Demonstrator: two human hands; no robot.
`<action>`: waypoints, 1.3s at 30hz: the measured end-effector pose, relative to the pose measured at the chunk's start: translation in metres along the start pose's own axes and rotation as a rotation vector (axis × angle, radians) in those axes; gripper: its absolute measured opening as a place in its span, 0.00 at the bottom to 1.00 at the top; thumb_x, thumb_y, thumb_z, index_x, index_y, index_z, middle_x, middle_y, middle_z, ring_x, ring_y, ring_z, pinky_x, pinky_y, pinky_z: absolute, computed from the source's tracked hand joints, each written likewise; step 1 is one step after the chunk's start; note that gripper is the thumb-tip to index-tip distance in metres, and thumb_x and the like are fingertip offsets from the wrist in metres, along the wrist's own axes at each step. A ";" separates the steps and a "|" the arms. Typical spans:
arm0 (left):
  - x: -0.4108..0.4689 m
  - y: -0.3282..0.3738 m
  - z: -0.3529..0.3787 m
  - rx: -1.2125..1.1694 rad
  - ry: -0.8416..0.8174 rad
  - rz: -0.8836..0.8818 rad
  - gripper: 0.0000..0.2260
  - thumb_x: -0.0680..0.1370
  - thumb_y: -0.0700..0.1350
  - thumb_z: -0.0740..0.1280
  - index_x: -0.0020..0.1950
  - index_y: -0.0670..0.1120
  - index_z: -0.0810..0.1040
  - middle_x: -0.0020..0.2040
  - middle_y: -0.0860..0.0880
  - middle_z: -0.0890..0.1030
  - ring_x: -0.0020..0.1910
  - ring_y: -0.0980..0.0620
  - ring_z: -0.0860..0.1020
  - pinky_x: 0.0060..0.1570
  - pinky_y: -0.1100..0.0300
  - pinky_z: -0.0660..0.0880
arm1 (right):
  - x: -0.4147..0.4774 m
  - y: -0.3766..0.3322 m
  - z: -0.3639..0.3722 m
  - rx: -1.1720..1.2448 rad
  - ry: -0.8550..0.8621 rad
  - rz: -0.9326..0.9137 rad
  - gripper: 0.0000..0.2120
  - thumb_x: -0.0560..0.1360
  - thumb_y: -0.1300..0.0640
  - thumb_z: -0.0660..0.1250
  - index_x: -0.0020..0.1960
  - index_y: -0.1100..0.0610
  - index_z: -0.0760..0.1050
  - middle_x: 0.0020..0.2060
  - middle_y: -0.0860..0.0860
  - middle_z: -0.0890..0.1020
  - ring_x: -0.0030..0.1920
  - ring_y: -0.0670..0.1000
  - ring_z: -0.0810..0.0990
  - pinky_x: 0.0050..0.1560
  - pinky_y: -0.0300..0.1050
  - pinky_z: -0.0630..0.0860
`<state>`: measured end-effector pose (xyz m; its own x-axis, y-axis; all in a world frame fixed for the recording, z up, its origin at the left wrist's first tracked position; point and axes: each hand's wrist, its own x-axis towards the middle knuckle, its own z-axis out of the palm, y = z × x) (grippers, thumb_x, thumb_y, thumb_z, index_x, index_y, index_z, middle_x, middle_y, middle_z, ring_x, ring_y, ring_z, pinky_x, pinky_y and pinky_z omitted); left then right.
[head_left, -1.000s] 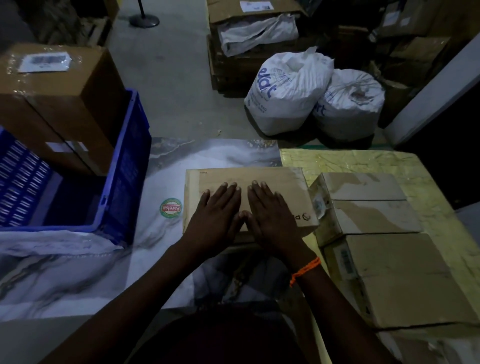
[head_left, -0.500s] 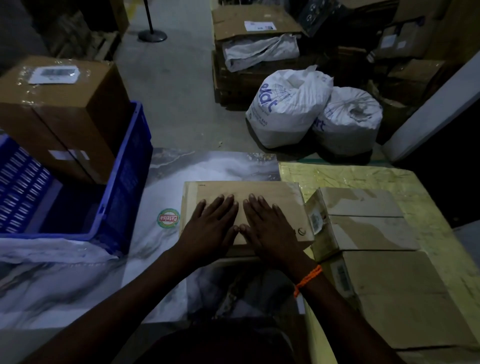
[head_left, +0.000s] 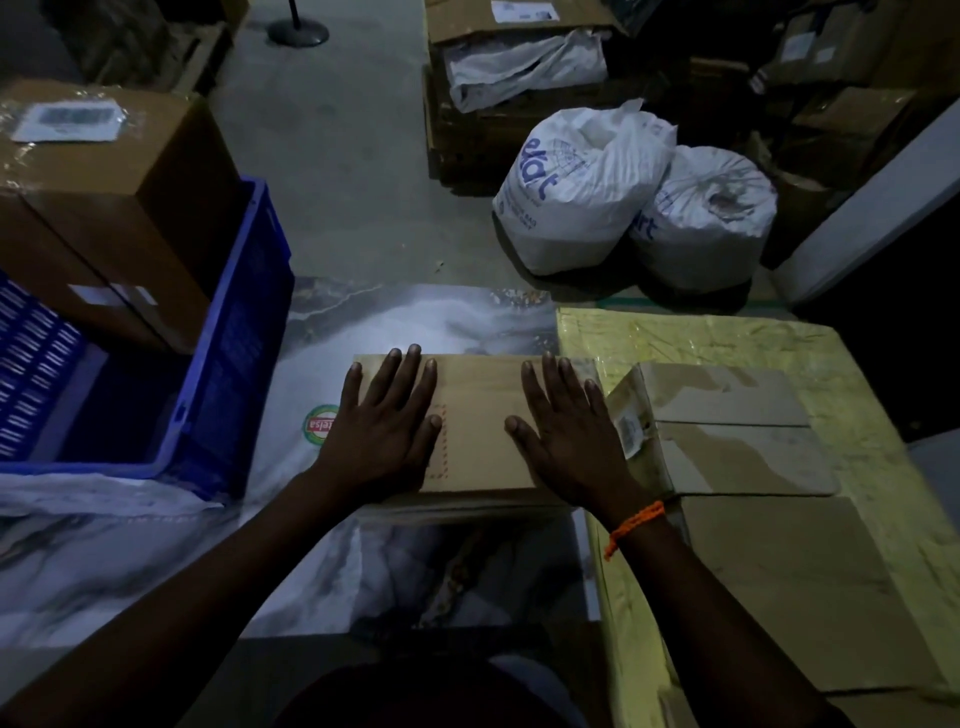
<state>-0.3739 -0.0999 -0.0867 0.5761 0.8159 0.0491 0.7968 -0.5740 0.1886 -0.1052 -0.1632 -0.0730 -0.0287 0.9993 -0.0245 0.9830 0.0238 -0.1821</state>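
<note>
Nearest, an orange thread band (head_left: 636, 522) sits on the right wrist. Both hands lie flat on a flat cardboard box (head_left: 478, 421), which rests on the marble-patterned table (head_left: 363, 332), toward its far edge. The left hand (head_left: 384, 421) covers the box's left half and the right hand (head_left: 566, 431) its right half, fingers straight and spread, palms down, gripping nothing. Bare cardboard shows between them, with a red dashed line by the left thumb.

Just left of the box is a round green and red sticker (head_left: 320, 426), upside down. Only "elsa" reads, as the left hand covers the rest. Against the box's right side a tilted brown box (head_left: 727, 431) carries a barcode label (head_left: 631, 428) too small to read. It lies on a yellow wrapped surface (head_left: 675, 338).

At the table's left edge a blue crate (head_left: 234, 338) holds a taped carton (head_left: 119, 208) whose white label (head_left: 65, 120) is blurred. On the floor beyond stand two white sacks (head_left: 582, 192) with creased blue lettering, "art" legible. The room is dim and the stacks behind are lost in shadow.
</note>
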 end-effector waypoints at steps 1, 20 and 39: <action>0.000 0.000 0.000 -0.004 0.000 -0.001 0.32 0.84 0.61 0.40 0.84 0.47 0.54 0.84 0.44 0.50 0.83 0.44 0.50 0.77 0.32 0.50 | 0.001 0.001 0.000 0.003 0.003 -0.007 0.38 0.78 0.28 0.33 0.82 0.46 0.40 0.84 0.51 0.44 0.83 0.52 0.40 0.81 0.56 0.41; 0.015 -0.014 -0.032 -0.969 0.223 -0.562 0.28 0.75 0.68 0.68 0.62 0.47 0.74 0.51 0.50 0.85 0.47 0.54 0.85 0.41 0.58 0.82 | 0.034 0.010 -0.053 0.914 0.290 0.669 0.29 0.76 0.39 0.73 0.67 0.58 0.75 0.57 0.54 0.81 0.58 0.56 0.80 0.52 0.44 0.72; -0.072 -0.021 0.012 -0.821 0.150 -0.555 0.41 0.65 0.55 0.81 0.74 0.46 0.72 0.62 0.48 0.70 0.63 0.49 0.71 0.62 0.56 0.71 | -0.059 0.002 0.075 0.960 0.229 0.778 0.44 0.59 0.26 0.77 0.65 0.52 0.79 0.55 0.56 0.83 0.53 0.56 0.85 0.53 0.60 0.84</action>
<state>-0.4301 -0.1471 -0.1056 0.0865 0.9866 -0.1385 0.5406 0.0702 0.8383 -0.1148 -0.2240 -0.1457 0.6253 0.7232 -0.2932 0.1941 -0.5080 -0.8392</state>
